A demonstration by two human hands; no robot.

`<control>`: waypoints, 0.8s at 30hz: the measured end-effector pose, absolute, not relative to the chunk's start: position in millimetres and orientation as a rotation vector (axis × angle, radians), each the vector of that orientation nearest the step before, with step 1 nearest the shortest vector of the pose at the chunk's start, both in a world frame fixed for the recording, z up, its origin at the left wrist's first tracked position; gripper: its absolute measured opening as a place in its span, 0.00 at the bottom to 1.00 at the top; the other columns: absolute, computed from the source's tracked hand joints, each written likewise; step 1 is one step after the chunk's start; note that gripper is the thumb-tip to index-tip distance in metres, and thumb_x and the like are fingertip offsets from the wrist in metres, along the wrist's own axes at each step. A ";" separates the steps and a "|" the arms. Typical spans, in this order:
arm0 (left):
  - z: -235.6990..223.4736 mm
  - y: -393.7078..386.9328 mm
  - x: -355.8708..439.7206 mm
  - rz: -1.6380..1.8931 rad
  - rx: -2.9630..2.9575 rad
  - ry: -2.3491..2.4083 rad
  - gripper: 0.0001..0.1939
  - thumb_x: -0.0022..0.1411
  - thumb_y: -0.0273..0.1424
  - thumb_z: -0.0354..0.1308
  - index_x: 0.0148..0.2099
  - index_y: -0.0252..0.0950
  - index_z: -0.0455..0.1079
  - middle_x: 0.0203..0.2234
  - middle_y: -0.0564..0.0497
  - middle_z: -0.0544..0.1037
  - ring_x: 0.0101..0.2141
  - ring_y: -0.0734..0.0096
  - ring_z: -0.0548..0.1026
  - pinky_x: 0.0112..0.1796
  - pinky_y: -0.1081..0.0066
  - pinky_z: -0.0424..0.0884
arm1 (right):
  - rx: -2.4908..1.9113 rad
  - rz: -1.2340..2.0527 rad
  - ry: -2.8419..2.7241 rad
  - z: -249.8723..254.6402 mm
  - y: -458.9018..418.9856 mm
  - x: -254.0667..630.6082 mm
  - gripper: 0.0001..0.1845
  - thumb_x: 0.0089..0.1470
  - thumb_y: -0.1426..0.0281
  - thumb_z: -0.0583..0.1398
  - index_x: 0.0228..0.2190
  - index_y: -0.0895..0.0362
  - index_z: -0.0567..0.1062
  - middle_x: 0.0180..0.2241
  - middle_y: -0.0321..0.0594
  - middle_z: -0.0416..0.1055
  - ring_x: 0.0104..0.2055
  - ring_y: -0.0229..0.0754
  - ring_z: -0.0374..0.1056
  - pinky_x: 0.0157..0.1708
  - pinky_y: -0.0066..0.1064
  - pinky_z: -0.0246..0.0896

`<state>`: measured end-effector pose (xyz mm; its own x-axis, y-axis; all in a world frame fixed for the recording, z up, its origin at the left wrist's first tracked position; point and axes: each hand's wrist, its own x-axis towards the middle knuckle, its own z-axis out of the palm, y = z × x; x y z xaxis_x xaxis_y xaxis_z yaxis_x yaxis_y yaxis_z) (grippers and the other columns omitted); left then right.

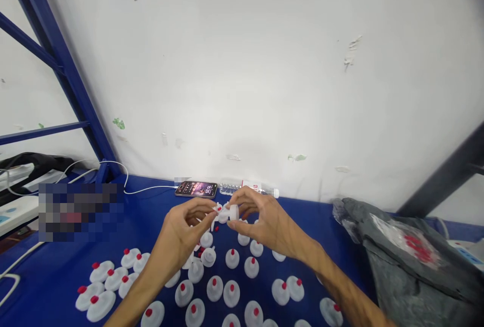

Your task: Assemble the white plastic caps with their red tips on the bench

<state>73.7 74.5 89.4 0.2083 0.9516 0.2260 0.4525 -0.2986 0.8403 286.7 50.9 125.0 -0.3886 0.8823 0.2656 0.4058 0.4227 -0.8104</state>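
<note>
At the bottom centre of the frame, red-tipped white discs [231, 293] crowd the blue surface [143, 221]. Farther up, around mid-frame, the left hand [176, 229] pinches a small white part [218, 208]; the right hand [266, 221] grips a white round piece [234, 212] beside it. Light fingertip holds could let either slip among the discs. Beyond, the bottle [230, 189] could roll if a knuckle nudged it.

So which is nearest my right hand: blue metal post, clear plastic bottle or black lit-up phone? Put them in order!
From your right hand:
1. Clear plastic bottle, just behind it.
2. Black lit-up phone, left.
3. Blue metal post, far left.
</note>
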 end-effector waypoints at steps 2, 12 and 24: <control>90.5 69.7 71.2 1.076 1.694 1.235 0.19 0.61 0.44 0.59 0.47 0.35 0.74 0.35 0.47 0.84 0.35 0.63 0.81 0.36 0.68 0.76 | -1.021 0.914 -1.971 125.0 49.0 283.1 0.17 0.55 0.72 0.65 0.45 0.49 0.71 0.43 0.30 0.76 0.42 0.37 0.72 0.43 0.30 0.68; 93.8 54.8 68.4 1.126 1.361 1.026 0.17 0.59 0.43 0.65 0.44 0.36 0.74 0.37 0.47 0.85 0.38 0.64 0.82 0.41 0.70 0.77 | -0.967 0.923 -1.940 113.8 49.5 268.6 0.20 0.53 0.71 0.68 0.47 0.46 0.72 0.41 0.27 0.77 0.41 0.37 0.73 0.43 0.31 0.70; 84.0 57.4 77.3 1.160 1.544 1.133 0.12 0.59 0.40 0.65 0.38 0.36 0.77 0.30 0.50 0.84 0.32 0.66 0.81 0.32 0.72 0.76 | -1.148 0.867 -2.129 105.3 49.2 270.2 0.44 0.50 0.65 0.71 0.62 0.37 0.57 0.50 0.32 0.74 0.52 0.47 0.69 0.52 0.42 0.64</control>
